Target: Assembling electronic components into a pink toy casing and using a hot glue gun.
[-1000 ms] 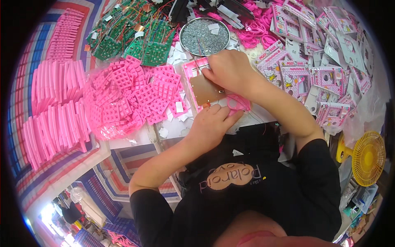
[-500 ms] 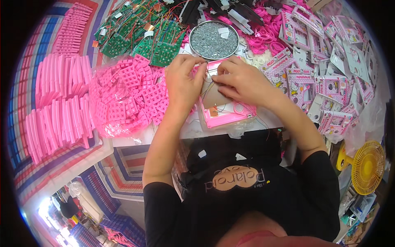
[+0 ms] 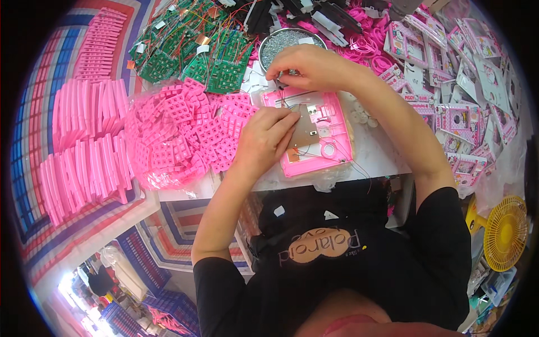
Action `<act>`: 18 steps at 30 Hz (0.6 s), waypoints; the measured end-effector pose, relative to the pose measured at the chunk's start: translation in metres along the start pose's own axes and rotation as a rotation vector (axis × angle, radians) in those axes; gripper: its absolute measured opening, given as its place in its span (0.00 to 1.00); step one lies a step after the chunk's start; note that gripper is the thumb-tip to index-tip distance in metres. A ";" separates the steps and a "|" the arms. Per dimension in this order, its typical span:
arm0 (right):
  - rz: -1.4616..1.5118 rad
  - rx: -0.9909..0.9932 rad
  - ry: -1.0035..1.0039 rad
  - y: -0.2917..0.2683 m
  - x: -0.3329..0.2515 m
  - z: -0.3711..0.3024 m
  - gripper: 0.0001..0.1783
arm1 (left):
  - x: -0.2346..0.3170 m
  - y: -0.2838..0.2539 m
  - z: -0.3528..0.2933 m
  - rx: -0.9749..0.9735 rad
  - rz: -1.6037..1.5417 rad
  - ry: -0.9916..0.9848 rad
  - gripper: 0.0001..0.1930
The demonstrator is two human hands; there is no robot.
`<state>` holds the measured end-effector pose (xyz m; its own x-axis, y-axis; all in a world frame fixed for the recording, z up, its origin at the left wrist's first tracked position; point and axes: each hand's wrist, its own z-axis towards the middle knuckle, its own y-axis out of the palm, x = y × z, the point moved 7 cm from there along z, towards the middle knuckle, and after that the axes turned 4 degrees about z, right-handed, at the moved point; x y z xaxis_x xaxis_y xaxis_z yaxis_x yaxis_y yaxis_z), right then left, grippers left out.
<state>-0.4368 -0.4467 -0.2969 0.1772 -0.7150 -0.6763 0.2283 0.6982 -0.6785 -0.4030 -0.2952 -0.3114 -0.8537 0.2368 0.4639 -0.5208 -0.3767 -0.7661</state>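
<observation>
A pink plastic casing [image 3: 337, 121] lies on the white table in front of me, its inner side up, with thin wires in it. My left hand [image 3: 266, 137] grips the left edge of a flat brown board [image 3: 305, 126] tilted over the casing. Above the casing's far edge, my right hand [image 3: 314, 67] has its fingers curled together, in front of the near rim of a round metal bowl [image 3: 324, 42] of small screws [image 3: 281, 40]. What those fingertips hold, if anything, is too small to make out.
Pink button pads [image 3: 174, 132] heap up at left, beside rows of pink plastic panels [image 3: 90, 109]. Green circuit boards [image 3: 224, 59] with wires lie behind them. Printed casing fronts [image 3: 460, 121] pile up at right, near a yellow fan [image 3: 505, 233].
My right hand has left the casing and moved up to the screw bowl. My left hand has come down and nearer, onto the brown board, which now sits tilted, uncovering more of the casing.
</observation>
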 end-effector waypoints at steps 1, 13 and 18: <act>0.017 -0.007 0.006 -0.001 0.002 0.004 0.12 | -0.001 -0.001 0.000 -0.003 -0.014 -0.019 0.14; -0.345 -0.351 0.015 0.017 -0.062 0.043 0.06 | -0.013 -0.004 -0.009 0.146 -0.153 -0.118 0.06; -0.443 0.012 0.069 -0.023 -0.026 -0.038 0.06 | -0.018 -0.004 0.007 0.132 -0.195 -0.190 0.06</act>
<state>-0.4831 -0.4427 -0.2749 -0.0049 -0.9409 -0.3388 0.2786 0.3241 -0.9041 -0.3857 -0.3042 -0.3139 -0.7168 0.1493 0.6811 -0.6610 -0.4566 -0.5956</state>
